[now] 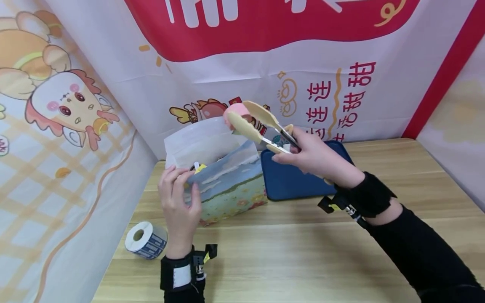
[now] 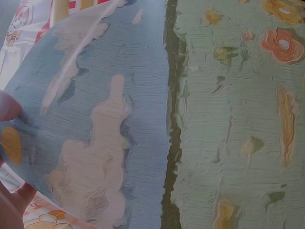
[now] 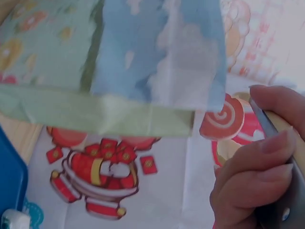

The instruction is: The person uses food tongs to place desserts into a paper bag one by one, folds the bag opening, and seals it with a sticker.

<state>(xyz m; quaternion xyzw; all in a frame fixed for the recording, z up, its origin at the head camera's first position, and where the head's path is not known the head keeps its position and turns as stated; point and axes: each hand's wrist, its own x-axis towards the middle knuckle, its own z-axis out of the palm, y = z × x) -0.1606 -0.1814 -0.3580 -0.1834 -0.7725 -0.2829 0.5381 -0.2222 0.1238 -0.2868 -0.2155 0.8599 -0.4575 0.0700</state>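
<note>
A paper gift bag (image 1: 231, 181) with a painted sky and flower meadow stands on the table, its mouth gaping upward. My left hand (image 1: 179, 202) pinches the bag's near left rim; parts of its fingers (image 2: 8, 107) show at the left wrist view's edge. In my right hand (image 1: 314, 155) are cream-tipped tongs (image 1: 246, 126), held above the bag's right side. Between the tong tips is a pink roll (image 1: 235, 110), whose end has a pale spiral in the right wrist view. Inside the bag a yellow item (image 1: 201, 168) shows; the rest of the contents is hidden.
Right of the bag lies a dark blue tray (image 1: 299, 181), with a small white item (image 3: 16, 220) near its edge. A roll of blue-and-white labels (image 1: 145, 240) stands at the table's left. Printed cloth (image 1: 227, 75) hangs behind and beside the wooden table (image 1: 288, 252).
</note>
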